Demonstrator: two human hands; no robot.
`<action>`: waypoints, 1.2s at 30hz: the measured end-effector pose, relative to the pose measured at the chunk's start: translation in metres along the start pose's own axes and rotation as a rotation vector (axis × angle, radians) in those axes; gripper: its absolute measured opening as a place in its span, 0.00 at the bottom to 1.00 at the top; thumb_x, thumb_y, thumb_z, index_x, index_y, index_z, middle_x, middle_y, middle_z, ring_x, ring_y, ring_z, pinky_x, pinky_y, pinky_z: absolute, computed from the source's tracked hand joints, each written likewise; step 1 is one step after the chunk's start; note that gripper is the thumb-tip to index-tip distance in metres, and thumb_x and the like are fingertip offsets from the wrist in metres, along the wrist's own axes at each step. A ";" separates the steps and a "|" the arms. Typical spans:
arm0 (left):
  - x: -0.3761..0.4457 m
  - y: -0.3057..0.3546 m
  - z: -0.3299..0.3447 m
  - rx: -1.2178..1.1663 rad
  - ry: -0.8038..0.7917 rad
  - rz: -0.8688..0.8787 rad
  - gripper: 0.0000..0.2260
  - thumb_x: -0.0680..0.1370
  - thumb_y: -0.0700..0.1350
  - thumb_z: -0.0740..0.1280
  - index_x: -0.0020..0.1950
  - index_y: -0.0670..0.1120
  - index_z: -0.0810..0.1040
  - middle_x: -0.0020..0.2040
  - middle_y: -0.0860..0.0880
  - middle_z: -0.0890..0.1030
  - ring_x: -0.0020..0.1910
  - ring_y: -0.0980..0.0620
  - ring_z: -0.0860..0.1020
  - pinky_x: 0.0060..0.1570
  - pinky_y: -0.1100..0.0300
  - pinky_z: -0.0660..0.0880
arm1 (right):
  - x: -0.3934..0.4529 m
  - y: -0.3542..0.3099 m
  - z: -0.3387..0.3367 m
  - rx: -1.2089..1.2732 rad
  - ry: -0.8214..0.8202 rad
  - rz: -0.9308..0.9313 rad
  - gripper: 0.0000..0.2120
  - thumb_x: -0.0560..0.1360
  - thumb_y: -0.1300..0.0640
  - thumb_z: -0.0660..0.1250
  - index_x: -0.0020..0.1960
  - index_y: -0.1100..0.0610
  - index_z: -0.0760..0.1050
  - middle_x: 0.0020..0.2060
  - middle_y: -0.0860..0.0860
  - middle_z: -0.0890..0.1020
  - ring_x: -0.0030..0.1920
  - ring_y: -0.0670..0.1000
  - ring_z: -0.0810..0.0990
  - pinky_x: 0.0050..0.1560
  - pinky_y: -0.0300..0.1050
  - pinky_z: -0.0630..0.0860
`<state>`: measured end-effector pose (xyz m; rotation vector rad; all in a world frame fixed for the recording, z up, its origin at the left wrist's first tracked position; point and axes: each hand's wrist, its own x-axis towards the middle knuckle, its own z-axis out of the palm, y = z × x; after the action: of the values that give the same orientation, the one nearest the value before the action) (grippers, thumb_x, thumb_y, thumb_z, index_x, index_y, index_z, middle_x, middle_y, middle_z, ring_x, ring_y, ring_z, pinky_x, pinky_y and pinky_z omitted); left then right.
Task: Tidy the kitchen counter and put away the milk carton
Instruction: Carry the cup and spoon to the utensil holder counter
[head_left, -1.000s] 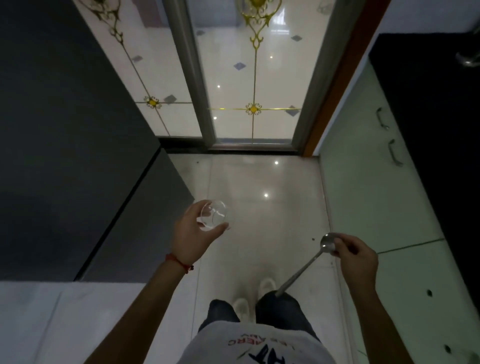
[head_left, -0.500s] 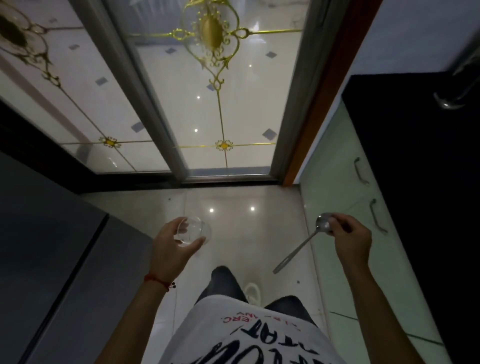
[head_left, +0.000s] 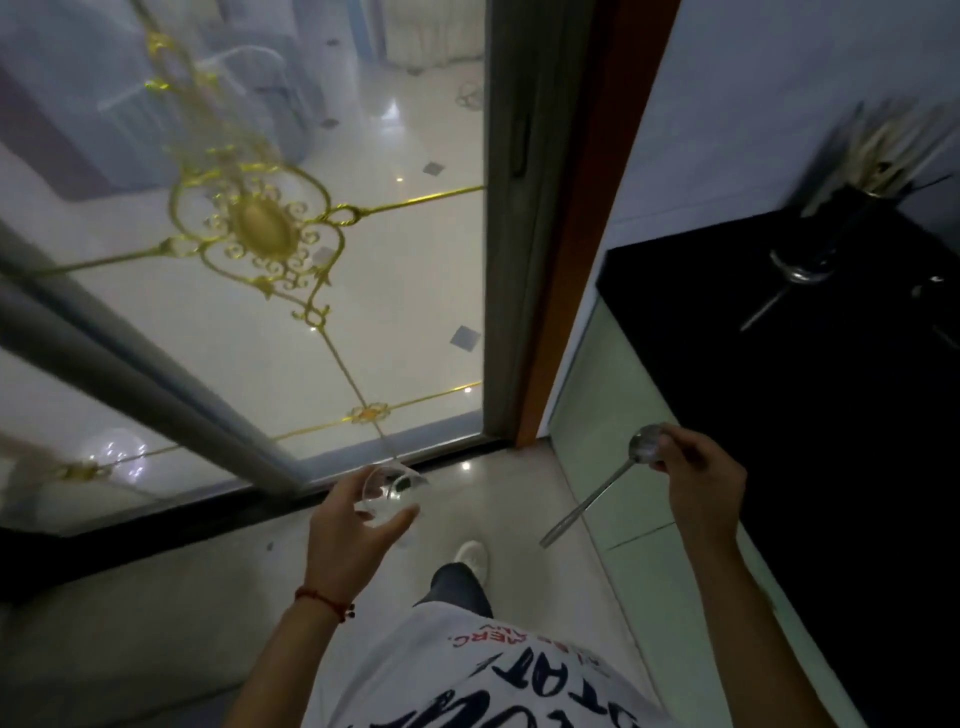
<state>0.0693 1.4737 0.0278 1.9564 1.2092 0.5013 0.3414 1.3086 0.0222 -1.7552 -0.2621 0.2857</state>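
My left hand holds a small clear glass by its side, above the pale floor in front of the glass door. My right hand grips a metal spoon near its bowl, with the handle hanging down to the left. The black kitchen counter runs along my right side, close to the right hand. No milk carton is in view.
A sliding glass door with gold ornament fills the left and middle. On the counter's far end stand a dark holder of chopsticks and a metal utensil. Pale green cabinet fronts sit below the counter.
The view has swung up and to the right, bringing the counter and the chopstick holder into sight. Both hands still carry the glass and the spoon, now nearer the door.
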 end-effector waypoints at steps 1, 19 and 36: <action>0.023 0.012 0.005 0.004 -0.042 0.028 0.23 0.66 0.41 0.76 0.58 0.46 0.74 0.51 0.49 0.77 0.49 0.52 0.77 0.40 0.74 0.72 | 0.010 -0.003 0.001 -0.005 0.037 0.009 0.22 0.72 0.68 0.66 0.36 0.39 0.81 0.32 0.36 0.83 0.36 0.41 0.81 0.39 0.31 0.78; 0.224 0.217 0.176 -0.067 -0.496 0.468 0.19 0.66 0.47 0.75 0.52 0.59 0.71 0.50 0.56 0.77 0.47 0.57 0.76 0.44 0.76 0.71 | 0.151 -0.033 -0.089 -0.086 0.588 0.037 0.06 0.73 0.64 0.66 0.48 0.60 0.80 0.43 0.54 0.83 0.46 0.48 0.82 0.55 0.47 0.78; 0.276 0.301 0.276 -0.096 -0.630 0.494 0.23 0.65 0.41 0.77 0.56 0.50 0.73 0.47 0.58 0.75 0.47 0.61 0.75 0.42 0.79 0.71 | 0.375 -0.153 -0.157 -0.266 0.716 -0.475 0.08 0.74 0.63 0.64 0.49 0.65 0.79 0.44 0.53 0.79 0.40 0.29 0.75 0.46 0.22 0.70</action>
<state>0.5572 1.5284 0.0712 2.0971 0.3044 0.1457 0.7441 1.3171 0.1843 -1.8740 -0.1881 -0.7402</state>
